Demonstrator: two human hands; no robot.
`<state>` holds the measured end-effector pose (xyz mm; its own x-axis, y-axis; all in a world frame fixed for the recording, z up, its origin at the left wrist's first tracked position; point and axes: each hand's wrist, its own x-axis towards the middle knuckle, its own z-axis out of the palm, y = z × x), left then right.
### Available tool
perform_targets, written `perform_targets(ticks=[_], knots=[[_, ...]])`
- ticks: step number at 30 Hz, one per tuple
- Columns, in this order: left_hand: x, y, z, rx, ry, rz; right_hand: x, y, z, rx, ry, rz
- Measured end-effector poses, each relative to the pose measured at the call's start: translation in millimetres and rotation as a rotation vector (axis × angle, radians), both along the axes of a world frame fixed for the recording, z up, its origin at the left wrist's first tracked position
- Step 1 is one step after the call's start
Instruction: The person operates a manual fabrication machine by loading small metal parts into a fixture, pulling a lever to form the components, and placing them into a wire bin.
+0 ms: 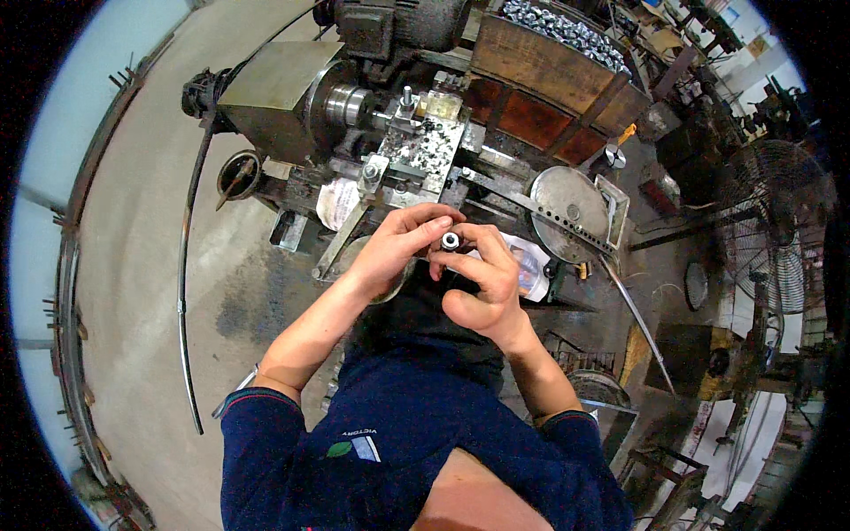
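Close in front of my body, both hands meet at a small round metal part with a hole in its end (452, 241). My left hand (396, 245) is closed at its far left side, thumb and fingertips against it. From the right, my right hand (485, 281) curls its fingers around the same part. Its lower portion is hidden by the fingers. Just beyond the hands stands a lathe-like machine with a chuck (347, 105) and a tool slide (423, 146) strewn with dark metal chips.
Behind the machine, a large rusty bin (540, 84) holds many shiny metal parts (567, 34). A motor (403, 26) sits at the back. To the right are a round metal disc (571, 212), a perforated lever bar (540, 208), a long rod (639, 323) and a caged fan (770, 226).
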<state>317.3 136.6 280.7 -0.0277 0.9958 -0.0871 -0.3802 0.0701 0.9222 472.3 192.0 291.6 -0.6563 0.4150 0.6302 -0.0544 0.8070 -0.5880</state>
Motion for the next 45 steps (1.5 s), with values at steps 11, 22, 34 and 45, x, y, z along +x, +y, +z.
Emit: perform_targets(ticks=[11,22,34,45], knots=[[-19,-5,11,0.007,0.188,-0.053,2,5,5,-0.078,-0.038,-0.044],[-203,-135,14,-0.033,0.717,1.041,60,176,37,0.293,-0.339,-0.408],[-295,-226,-73,-0.472,1.409,0.881,25,304,120,0.217,-0.406,-0.946],[-329,-208,-56,-0.614,0.75,0.551,237,168,-11,-0.359,-0.335,-0.812]])
